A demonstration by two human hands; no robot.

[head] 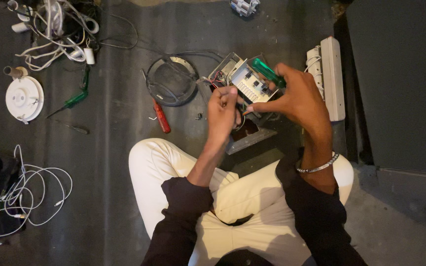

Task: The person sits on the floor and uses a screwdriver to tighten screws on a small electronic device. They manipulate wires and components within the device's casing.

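No packages, labels, signs or screens are visible anywhere on the floor or among the items.

I note a dark grey floor (pixel 114 162) carrying everything. On it, upper left, lies a tangle of white cables (pixel 55 29); below that, a round white fitting (pixel 23 98), a green-handled screwdriver (pixel 72 101) and a loose white cord (pixel 25 197). Near centre lie a black ring (pixel 172 81) and a red-handled tool (pixel 161 117). A white power strip (pixel 331 74) lies at right.

Dark grey floor (pixel 114 162) (dimly lit), dark wall panel (pixel 400 74)
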